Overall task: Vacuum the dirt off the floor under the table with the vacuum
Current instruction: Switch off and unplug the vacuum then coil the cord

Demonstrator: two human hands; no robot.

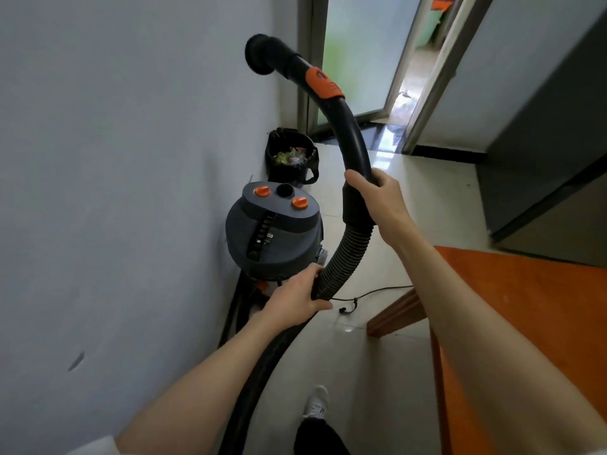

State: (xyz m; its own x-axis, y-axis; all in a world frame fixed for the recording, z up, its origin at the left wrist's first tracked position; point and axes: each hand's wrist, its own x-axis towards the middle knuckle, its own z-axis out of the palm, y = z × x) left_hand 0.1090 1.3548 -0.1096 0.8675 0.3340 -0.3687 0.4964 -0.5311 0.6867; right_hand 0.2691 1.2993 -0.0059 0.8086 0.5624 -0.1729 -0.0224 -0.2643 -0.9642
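Left to right: one grey wall (115, 159) down the whole left side. One vacuum (272, 229), a grey drum standing upright on the floor (394, 372) just beside that wall, with two orange knobs (261, 191) and one round open port on its top. Behind it, one black bin (290, 157), lined and holding rubbish. One hose (341, 261), ribbed and black. Two bare hands on it. Left hand (295, 300) with its grip curled round the ribbed part, low, in front of the drum. Right hand (377, 198) higher, grip wrapped round the smooth black handle (351, 139) where it meets the ribbing. Long axis of that curved handle rising up and away from the hands, then bending left; round open mouth at the tip pointing left toward the wall, held in the air well above the drum. One orange band near the bend. One thin black cord (371, 294) lying on the floor. One white shoe (317, 402) at the bottom edge. One orange counter (525, 339) at lower right, under the right forearm. One open doorway beyond.
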